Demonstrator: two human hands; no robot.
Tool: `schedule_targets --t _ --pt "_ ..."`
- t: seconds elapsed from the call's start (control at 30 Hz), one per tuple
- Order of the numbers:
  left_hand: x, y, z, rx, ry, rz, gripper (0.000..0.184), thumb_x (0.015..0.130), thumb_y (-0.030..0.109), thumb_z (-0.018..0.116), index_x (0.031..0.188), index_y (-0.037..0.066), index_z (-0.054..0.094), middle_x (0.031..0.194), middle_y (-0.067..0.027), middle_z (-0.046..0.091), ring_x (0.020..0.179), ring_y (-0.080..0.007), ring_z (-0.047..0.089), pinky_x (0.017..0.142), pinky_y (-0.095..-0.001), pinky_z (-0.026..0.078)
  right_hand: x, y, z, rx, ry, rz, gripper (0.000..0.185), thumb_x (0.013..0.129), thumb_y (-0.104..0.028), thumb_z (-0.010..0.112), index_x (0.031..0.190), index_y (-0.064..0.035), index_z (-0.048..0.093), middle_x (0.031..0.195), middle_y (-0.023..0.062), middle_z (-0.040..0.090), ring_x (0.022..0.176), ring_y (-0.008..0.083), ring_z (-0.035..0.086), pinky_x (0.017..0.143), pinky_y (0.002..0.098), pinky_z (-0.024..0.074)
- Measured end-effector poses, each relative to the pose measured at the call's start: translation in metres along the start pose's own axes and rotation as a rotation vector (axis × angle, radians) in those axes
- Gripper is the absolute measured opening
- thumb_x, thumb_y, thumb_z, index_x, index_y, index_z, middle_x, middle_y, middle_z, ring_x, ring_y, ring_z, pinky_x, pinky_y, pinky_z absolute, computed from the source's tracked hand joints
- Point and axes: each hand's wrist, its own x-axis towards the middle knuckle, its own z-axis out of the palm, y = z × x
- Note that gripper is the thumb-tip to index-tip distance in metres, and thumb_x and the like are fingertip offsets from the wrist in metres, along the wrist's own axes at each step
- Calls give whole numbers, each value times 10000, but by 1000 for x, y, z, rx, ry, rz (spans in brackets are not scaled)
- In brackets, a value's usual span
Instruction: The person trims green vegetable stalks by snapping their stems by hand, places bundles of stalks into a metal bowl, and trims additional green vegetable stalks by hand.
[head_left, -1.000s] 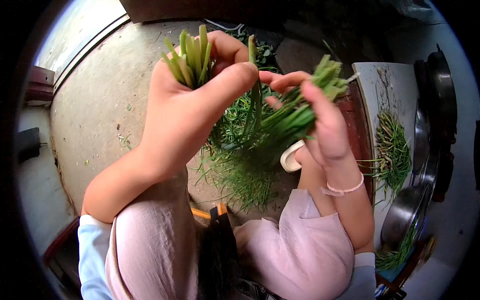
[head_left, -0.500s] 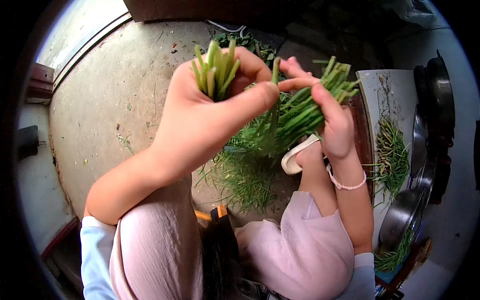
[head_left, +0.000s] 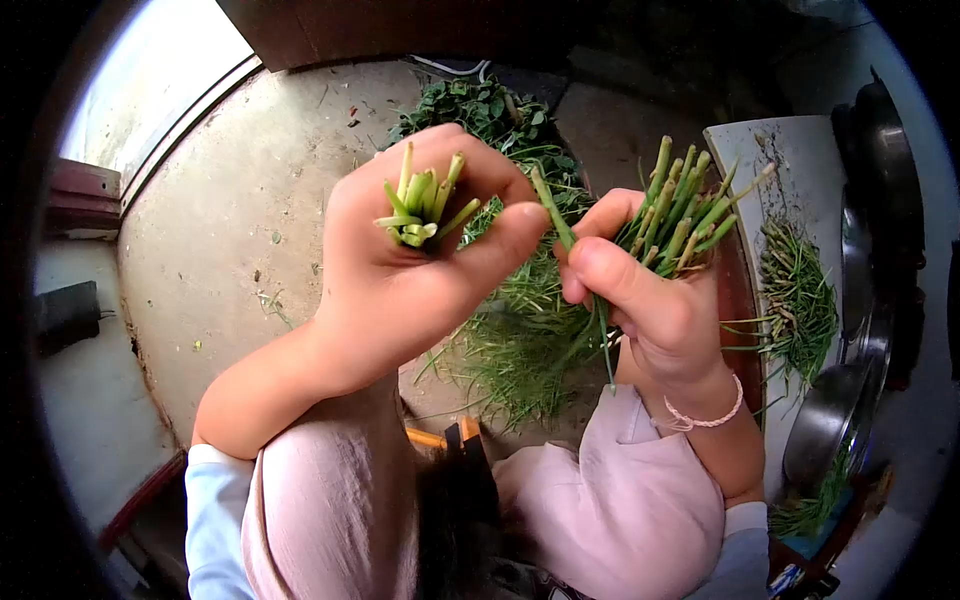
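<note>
My left hand (head_left: 400,270) is wrapped round a bunch of green stalks (head_left: 422,205), whose cut ends stick up above the fist. Its thumb and index fingertips are near a single green stem (head_left: 553,208). My right hand (head_left: 650,300) pinches that stem between thumb and index finger. A larger bunch of green stalks (head_left: 682,215) sits in the same right hand, cut ends pointing up and right. Beneath both hands lies a loose heap of thin green leaves (head_left: 520,350) on the floor.
Leafy greens (head_left: 480,110) lie beyond my hands. On the right, a white board (head_left: 735,150) bears a pile of green stalks (head_left: 795,300), beside metal pans (head_left: 825,420). An orange-and-black object (head_left: 450,437) is between my legs. Scraps dot the concrete floor (head_left: 230,230).
My right hand has turned and moved lower, and its thumb and index finger now pinch the single stem. My left hand has shifted slightly down, still round its bunch.
</note>
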Motion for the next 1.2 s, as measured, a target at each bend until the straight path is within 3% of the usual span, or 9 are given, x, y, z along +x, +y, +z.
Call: schedule_targets --t 0.1,0.33,0.43,0.5,0.6,0.73,0.8,1.0,1.2 --pt "0 -5 5 -26 187 54 79 696 14 596 674 38 523 551 54 453 500 -15 353 436 -181 271 -1 5 0 -61 -27 -41 97 712 -84 536 762 -2 517 611 55 547 442 22 392 379 141 228" --pt "3 3 3 -202 294 -191 222 714 -29 562 927 9 508 665 45 424 540 8 385 452 -128 298 -4 6 -2 104 -45 29 105 730 -55 527 821 -2 525 678 94 572 400 21 331 365 145 240" --pt "1 9 8 -158 237 -90 206 697 -11 588 888 7 513 701 15 486 566 -5 426 463 -128 319 -3 6 -4 110 34 52 132 746 -55 534 868 -4 527 704 83 570 409 25 322 377 158 253" --pt "-5 18 2 -159 -5 -303 174 640 30 669 753 33 537 640 15 530 555 -38 466 505 -159 354 -3 6 -6 154 29 54 139 749 -82 560 864 -8 535 677 50 558 416 28 324 383 167 257" --pt "-3 13 10 -99 -49 -151 154 626 33 680 695 41 542 608 19 538 531 -27 444 488 -171 343 -3 9 -6 71 14 -40 134 744 -123 586 819 -18 550 618 3 515 424 20 335 380 160 247" --pt "-4 22 11 -36 -56 -281 125 648 11 655 696 31 541 607 15 536 541 -23 449 477 -170 340 -4 5 -10 -20 31 -31 111 739 -117 584 793 -25 555 588 -26 481 432 12 346 378 153 236" --pt "-4 22 11 -166 -30 -333 86 674 -20 615 688 19 540 596 14 530 535 -22 445 467 -163 332 -5 1 -13 -8 55 -26 68 694 -57 613 733 -4 594 668 18 580 628 69 529 575 197 413" --pt "-2 17 17 -83 -5 -134 64 688 -44 579 679 8 542 565 27 504 500 -11 421 436 -154 309 3 21 -14 -30 72 -304 60 702 -69 577 722 -15 560 649 -7 528 556 37 453 501 182 346" --pt "-5 19 16 -54 -24 -199 65 681 -54 565 666 3 539 562 24 505 485 -10 415 424 -156 305 6 8 -17 212 288 -133 104 728 -135 535 761 -36 527 663 8 502 415 11 316 392 154 246"
